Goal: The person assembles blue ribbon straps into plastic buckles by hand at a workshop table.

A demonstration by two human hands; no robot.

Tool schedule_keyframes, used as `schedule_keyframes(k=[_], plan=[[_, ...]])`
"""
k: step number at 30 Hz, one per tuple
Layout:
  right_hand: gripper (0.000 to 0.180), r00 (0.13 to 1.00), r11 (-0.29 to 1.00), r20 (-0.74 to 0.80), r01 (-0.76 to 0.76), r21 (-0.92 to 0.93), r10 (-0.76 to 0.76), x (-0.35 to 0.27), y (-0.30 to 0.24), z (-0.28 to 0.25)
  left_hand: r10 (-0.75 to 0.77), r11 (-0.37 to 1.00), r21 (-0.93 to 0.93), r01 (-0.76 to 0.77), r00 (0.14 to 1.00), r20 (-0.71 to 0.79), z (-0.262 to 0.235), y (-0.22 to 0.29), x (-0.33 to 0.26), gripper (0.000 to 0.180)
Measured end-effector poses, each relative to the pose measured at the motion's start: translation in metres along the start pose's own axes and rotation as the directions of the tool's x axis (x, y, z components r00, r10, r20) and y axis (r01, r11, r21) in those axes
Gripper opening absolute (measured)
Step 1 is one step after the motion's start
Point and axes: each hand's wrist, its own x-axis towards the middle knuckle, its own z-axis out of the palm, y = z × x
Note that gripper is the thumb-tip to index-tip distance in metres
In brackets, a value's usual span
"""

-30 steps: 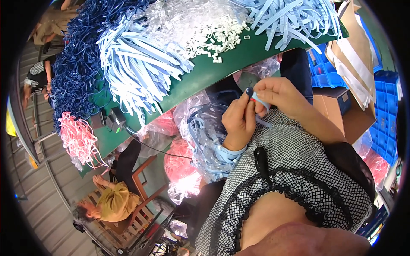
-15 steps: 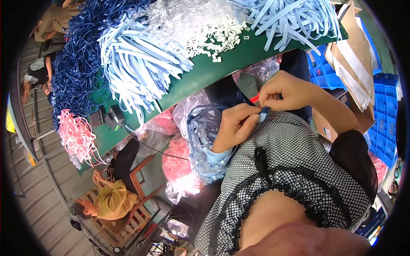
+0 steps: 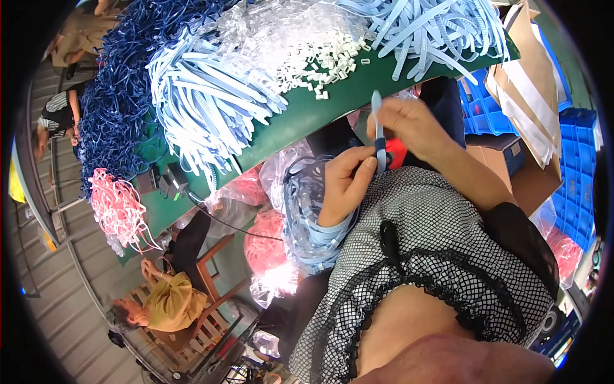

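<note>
Since half a second ago both hands have risen from the lap toward the table edge, and the strap now stands upright between them. The left hand (image 3: 345, 185) pinches the dark blue lower part of the strap (image 3: 378, 137) between thumb and forefinger. The right hand (image 3: 412, 121) closes its fingers around the strap's pale blue upper part, just above the left. Below the left wrist sits a clear bag of blue straps (image 3: 307, 217). Beyond the hands lies the green table (image 3: 307, 118), with small white clips (image 3: 326, 61), a pile of pale blue straps (image 3: 204, 105) and dark blue cords (image 3: 118, 83). At far left another person in yellow (image 3: 163, 301) sits.
</note>
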Motion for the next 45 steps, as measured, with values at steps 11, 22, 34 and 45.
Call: schedule_keyframes(k=[11,22,34,45], plan=[[0.021,0.957,0.866,0.024,0.272,-0.42,-0.289,0.006,-0.042,0.006,-0.188,0.965,-0.201,0.167,0.978,-0.088,-0.009,0.002,0.002,0.014],[0.012,0.746,0.174,0.152,0.339,-0.925,-0.649,0.039,-0.028,-0.014,-0.197,0.948,-0.243,0.205,0.979,0.055,-0.004,-0.001,0.013,0.019],[0.014,0.956,0.855,0.159,0.291,-0.43,-0.246,0.029,-0.04,-0.01,0.38,0.661,0.75,0.0,0.862,-0.335,-0.032,-0.021,0.062,0.017],[0.011,0.964,0.77,0.01,0.219,-0.6,-0.266,0.026,-0.029,0.003,0.073,0.95,0.301,0.08,0.883,-0.465,-0.041,-0.021,0.062,0.01]])
